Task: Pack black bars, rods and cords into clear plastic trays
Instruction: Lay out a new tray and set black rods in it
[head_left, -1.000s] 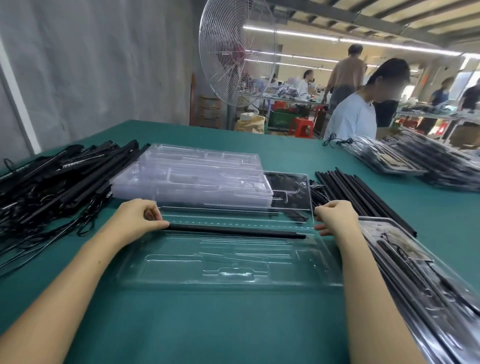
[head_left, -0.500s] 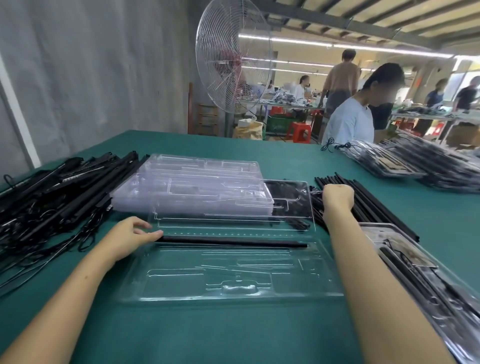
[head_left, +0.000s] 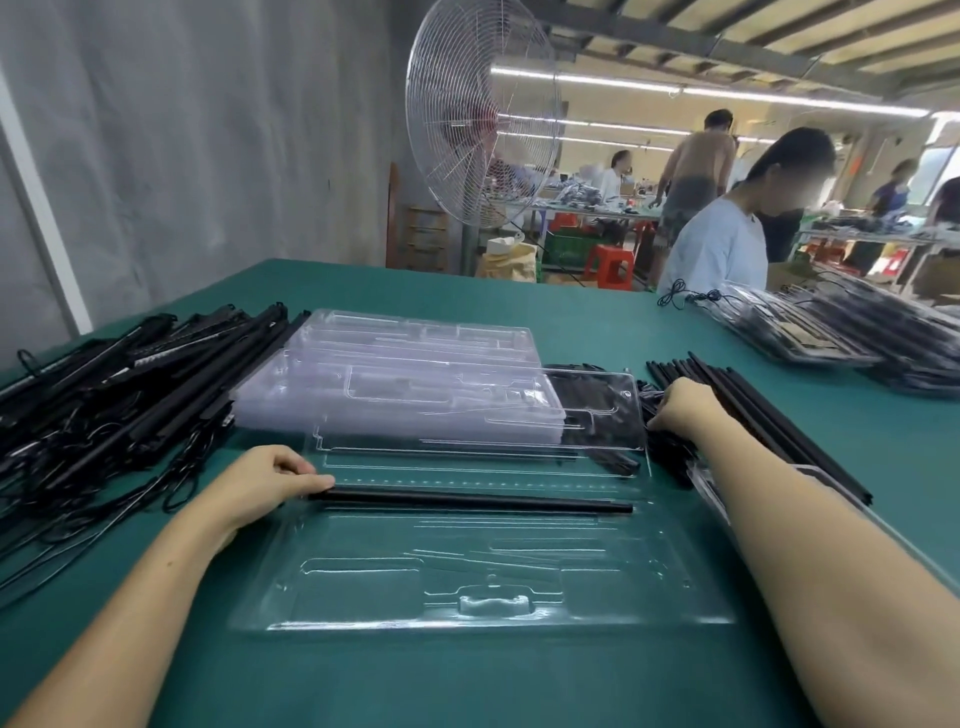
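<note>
Green-covered worktable (head_left: 571, 322): left hand (head_left: 270, 483) pinches the end of a long black bar (head_left: 467, 501) seated in the clear plastic tray (head_left: 467, 597); right hand (head_left: 680, 410) curls over thin black rods (head_left: 753, 397), grip unclear.

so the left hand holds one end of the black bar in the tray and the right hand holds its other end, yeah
No: the left hand holds one end of the black bar in the tray, but the right hand is off the bar, curled on the pile of black rods beside the tray. The head view shows it.
</note>
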